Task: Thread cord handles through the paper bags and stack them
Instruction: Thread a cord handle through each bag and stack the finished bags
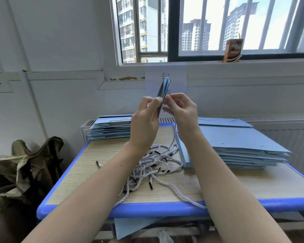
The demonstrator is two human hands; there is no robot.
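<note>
The threading step is in hand: both hands are raised above the far middle of the bench (95, 174), close together, with a flat blue paper bag (164, 89) held edge-on between them so that only its thin profile shows, standing nearly upright with its top tipped toward one o'clock. The left hand (145, 123) pinches the bag's near edge between thumb and curled fingers; the right hand (181, 111), at three o'clock of the bag and touching it, has its fingertips pinched together at the paper, apparently on a cord (174, 135) that hangs down from it toward the loose pile of cords (153, 165) lying mid-bench. Whether the cord's tip is already through a hole cannot be told, since the bag's face is turned away. At ten o'clock of the hands lies a stack of bags (111, 128) with a cord showing on top, probably the finished ones; at four o'clock lies a taller stack (239, 146) whose top bag shows bare punched holes, probably those not yet threaded. The next move calls for a fine, steady pinch: guiding the stiff dark tip through the small hole while the left hand keeps the paper from flexing.
</note>
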